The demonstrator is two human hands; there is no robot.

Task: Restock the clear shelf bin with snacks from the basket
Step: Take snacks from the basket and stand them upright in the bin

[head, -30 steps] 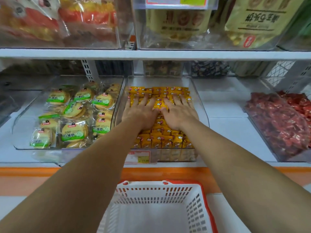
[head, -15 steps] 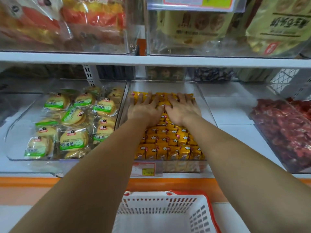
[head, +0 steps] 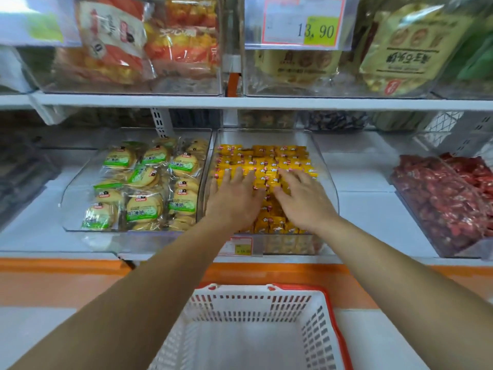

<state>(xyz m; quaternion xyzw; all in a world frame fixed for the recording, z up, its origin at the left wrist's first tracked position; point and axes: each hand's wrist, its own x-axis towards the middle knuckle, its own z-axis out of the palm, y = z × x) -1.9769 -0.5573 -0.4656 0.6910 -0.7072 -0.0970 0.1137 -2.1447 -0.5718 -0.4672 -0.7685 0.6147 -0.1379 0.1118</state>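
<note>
Both of your hands are flat and open, and they hold nothing. Your left hand (head: 234, 198) and your right hand (head: 301, 198) lie side by side on top of the little yellow snacks (head: 266, 158), with the fingers spread out and pointing to the back. The snacks sit in the clear shelf bin (head: 324, 166), right in front of you on the white shelf (head: 360, 209). They fill it from side to side. Your left hand is close to the bin's left wall. Your right hand has a bit more room before the right wall. Behind the last row of snacks there is a bare strip of bin floor, and then the back wall. The upper shelf board (head: 240, 102) hangs over the back of the bin, so the open way in is from the front and the top. A small price tag (head: 238, 245) sticks to the bin's front edge, under your left wrist. On the left, the cookie bin (head: 80, 188) stands just beside the snack bin, wall by wall, full of round cookies (head: 144, 177) in green and clear packs. On the right, bare white shelf lies between the snack bin and the red candy bin (head: 453, 249), which stands well apart. The white basket (head: 330, 311) with the red rim is down low, below the shelf edge and between your two arms, and you can see its white floor.
</note>
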